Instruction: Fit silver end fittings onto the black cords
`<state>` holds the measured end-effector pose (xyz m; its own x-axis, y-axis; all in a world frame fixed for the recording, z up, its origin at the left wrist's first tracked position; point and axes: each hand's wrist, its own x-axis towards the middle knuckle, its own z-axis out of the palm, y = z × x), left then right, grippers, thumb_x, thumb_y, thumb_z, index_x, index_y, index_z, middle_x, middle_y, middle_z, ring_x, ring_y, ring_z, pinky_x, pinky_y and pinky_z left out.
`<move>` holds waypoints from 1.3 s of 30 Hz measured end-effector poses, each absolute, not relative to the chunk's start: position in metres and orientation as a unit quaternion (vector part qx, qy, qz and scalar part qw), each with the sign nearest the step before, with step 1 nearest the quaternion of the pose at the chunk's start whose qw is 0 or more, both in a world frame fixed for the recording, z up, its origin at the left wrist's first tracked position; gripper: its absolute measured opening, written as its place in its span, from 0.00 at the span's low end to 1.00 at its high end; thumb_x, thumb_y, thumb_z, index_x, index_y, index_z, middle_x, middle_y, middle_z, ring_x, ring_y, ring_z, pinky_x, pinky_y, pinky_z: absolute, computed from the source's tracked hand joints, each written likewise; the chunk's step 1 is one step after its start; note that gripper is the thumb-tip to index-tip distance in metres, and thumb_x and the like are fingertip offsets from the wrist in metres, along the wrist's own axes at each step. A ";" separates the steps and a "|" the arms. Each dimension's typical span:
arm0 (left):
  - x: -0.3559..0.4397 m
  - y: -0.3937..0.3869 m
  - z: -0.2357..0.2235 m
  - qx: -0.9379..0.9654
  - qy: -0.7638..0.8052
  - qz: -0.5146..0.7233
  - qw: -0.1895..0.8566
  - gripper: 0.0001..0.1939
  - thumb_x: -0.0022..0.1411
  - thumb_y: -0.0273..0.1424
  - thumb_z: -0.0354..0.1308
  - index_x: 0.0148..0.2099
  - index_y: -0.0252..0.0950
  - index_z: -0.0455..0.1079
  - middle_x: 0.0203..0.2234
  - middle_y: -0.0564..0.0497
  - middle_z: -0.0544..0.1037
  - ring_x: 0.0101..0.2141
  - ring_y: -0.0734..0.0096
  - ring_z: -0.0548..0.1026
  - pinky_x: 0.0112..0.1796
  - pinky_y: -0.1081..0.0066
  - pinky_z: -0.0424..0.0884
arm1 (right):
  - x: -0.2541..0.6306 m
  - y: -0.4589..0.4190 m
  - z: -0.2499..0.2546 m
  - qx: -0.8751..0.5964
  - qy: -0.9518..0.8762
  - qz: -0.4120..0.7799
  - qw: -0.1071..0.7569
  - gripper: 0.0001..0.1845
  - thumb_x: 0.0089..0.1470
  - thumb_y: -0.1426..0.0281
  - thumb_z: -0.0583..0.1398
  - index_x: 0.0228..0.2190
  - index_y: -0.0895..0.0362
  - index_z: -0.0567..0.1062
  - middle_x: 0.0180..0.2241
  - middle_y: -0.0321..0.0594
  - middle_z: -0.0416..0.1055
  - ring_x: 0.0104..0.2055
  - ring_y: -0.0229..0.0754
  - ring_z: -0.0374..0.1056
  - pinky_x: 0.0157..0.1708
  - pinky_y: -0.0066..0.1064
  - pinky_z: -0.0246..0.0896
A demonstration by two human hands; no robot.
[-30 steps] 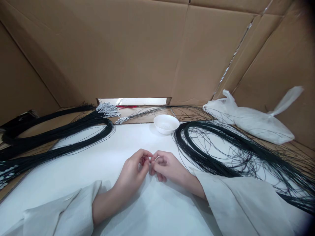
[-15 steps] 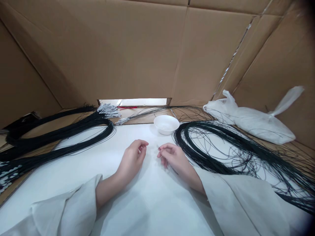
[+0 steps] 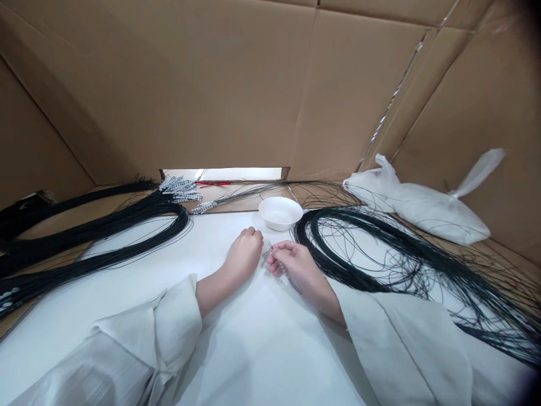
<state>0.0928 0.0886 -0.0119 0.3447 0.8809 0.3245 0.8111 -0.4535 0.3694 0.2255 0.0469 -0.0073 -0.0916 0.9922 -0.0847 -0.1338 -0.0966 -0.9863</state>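
Turned knuckles-up since the earlier frame, the left hand (image 3: pixel 245 255) has moved closer to the right, fingers curled under; whether it grips anything cannot be told. The right hand (image 3: pixel 296 266) pinches a thin dark cord (image 3: pixel 271 246) between thumb and fingertips, above the tabletop (image 3: pixel 262 349), near the white bowl (image 3: pixel 280 215).

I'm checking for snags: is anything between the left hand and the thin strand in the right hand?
Nothing visible stands between the left hand and the strand pinched in the right hand; only a narrow gap above the table separates them. The bowl sits farther back.
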 end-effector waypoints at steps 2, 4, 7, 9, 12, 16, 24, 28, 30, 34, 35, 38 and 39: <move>0.094 0.089 -0.011 0.814 0.522 0.242 0.074 0.10 0.59 0.23 0.45 0.34 0.32 0.68 0.31 0.43 0.70 0.36 0.60 0.69 0.37 0.64 0.65 | 0.226 0.046 -0.008 -0.460 -0.474 0.575 0.484 0.05 0.45 0.71 0.57 0.26 0.61 0.67 0.21 0.37 0.69 0.20 0.34 0.65 0.20 0.25 0.58; 0.096 0.089 -0.010 0.810 0.525 0.246 0.082 0.10 0.58 0.23 0.46 0.32 0.32 0.68 0.31 0.43 0.71 0.35 0.60 0.70 0.36 0.65 0.65 | 0.226 0.046 -0.009 -0.454 -0.484 0.575 0.478 0.06 0.46 0.70 0.57 0.27 0.61 0.67 0.20 0.37 0.69 0.20 0.33 0.65 0.20 0.24 0.58; 0.095 0.087 -0.007 0.800 0.526 0.266 0.107 0.08 0.57 0.23 0.47 0.31 0.33 0.67 0.30 0.44 0.71 0.35 0.61 0.70 0.36 0.65 0.64 | 0.227 0.047 -0.009 -0.446 -0.499 0.581 0.463 0.07 0.47 0.70 0.57 0.27 0.62 0.68 0.20 0.37 0.69 0.19 0.33 0.64 0.20 0.24 0.59; 0.091 0.083 -0.005 0.789 0.526 0.287 0.134 0.08 0.56 0.24 0.47 0.31 0.33 0.67 0.29 0.45 0.72 0.34 0.63 0.70 0.36 0.66 0.65 | 0.228 0.047 -0.007 -0.445 -0.502 0.589 0.451 0.06 0.47 0.70 0.57 0.27 0.62 0.68 0.21 0.37 0.69 0.19 0.33 0.65 0.20 0.24 0.59; 0.081 0.071 -0.003 0.766 0.523 0.320 0.193 0.07 0.56 0.26 0.47 0.34 0.34 0.67 0.28 0.49 0.73 0.30 0.68 0.71 0.33 0.70 0.66 | 0.228 0.045 -0.002 -0.443 -0.493 0.614 0.428 0.05 0.47 0.71 0.57 0.27 0.62 0.69 0.22 0.38 0.70 0.20 0.33 0.65 0.21 0.24 0.60; 0.066 0.048 -0.004 0.729 0.520 0.346 0.280 0.08 0.57 0.29 0.47 0.35 0.33 0.67 0.29 0.50 0.74 0.28 0.72 0.71 0.31 0.74 0.67 | 0.225 0.036 0.006 -0.431 -0.479 0.658 0.389 0.05 0.47 0.72 0.57 0.25 0.63 0.70 0.25 0.41 0.71 0.23 0.33 0.67 0.24 0.24 0.61; 0.054 0.020 -0.001 0.581 0.498 0.396 0.508 0.06 0.54 0.30 0.54 0.35 0.34 0.67 0.27 0.54 0.71 0.25 0.77 0.66 0.29 0.75 0.63 | 0.218 0.026 0.008 -0.408 -0.499 0.687 0.334 0.04 0.44 0.75 0.56 0.26 0.62 0.71 0.21 0.38 0.71 0.22 0.33 0.67 0.25 0.25 0.61; 0.054 0.019 0.001 0.571 0.506 0.388 0.518 0.06 0.55 0.30 0.54 0.36 0.34 0.66 0.27 0.54 0.71 0.26 0.76 0.67 0.31 0.74 0.62 | 0.218 0.027 0.001 -0.409 -0.516 0.675 0.332 0.05 0.43 0.76 0.56 0.26 0.62 0.72 0.20 0.38 0.71 0.21 0.33 0.66 0.24 0.25 0.62; 0.054 0.018 0.001 0.572 0.503 0.385 0.521 0.06 0.56 0.30 0.53 0.36 0.35 0.66 0.25 0.55 0.71 0.26 0.76 0.67 0.32 0.74 0.62 | 0.218 0.028 -0.001 -0.413 -0.521 0.670 0.330 0.05 0.44 0.76 0.56 0.26 0.62 0.72 0.20 0.37 0.70 0.20 0.33 0.66 0.23 0.25 0.62; 0.055 0.019 0.001 0.576 0.498 0.382 0.524 0.06 0.57 0.31 0.51 0.36 0.35 0.66 0.23 0.55 0.69 0.26 0.75 0.66 0.32 0.74 0.61 | 0.219 0.027 -0.001 -0.427 -0.528 0.657 0.326 0.05 0.46 0.73 0.57 0.25 0.62 0.72 0.20 0.37 0.70 0.19 0.33 0.65 0.21 0.25 0.62; 0.055 0.019 0.001 0.577 0.497 0.381 0.525 0.06 0.57 0.31 0.52 0.35 0.35 0.66 0.23 0.55 0.69 0.26 0.75 0.66 0.32 0.74 0.61 | 0.219 0.027 0.000 -0.433 -0.528 0.655 0.324 0.05 0.46 0.72 0.57 0.24 0.62 0.72 0.20 0.38 0.70 0.19 0.33 0.65 0.22 0.25 0.62; 0.056 0.020 0.001 0.578 0.491 0.383 0.527 0.06 0.57 0.32 0.52 0.35 0.35 0.66 0.25 0.55 0.69 0.26 0.76 0.66 0.31 0.74 0.61 | 0.218 0.025 0.003 -0.439 -0.527 0.655 0.316 0.06 0.47 0.72 0.58 0.23 0.62 0.71 0.20 0.38 0.70 0.19 0.32 0.65 0.22 0.24 0.62; 0.056 0.021 0.001 0.578 0.489 0.384 0.528 0.06 0.57 0.32 0.53 0.35 0.35 0.66 0.25 0.55 0.69 0.26 0.76 0.66 0.31 0.74 0.61 | 0.218 0.024 0.004 -0.438 -0.528 0.655 0.316 0.06 0.47 0.72 0.57 0.23 0.62 0.70 0.20 0.38 0.70 0.19 0.32 0.65 0.22 0.24 0.62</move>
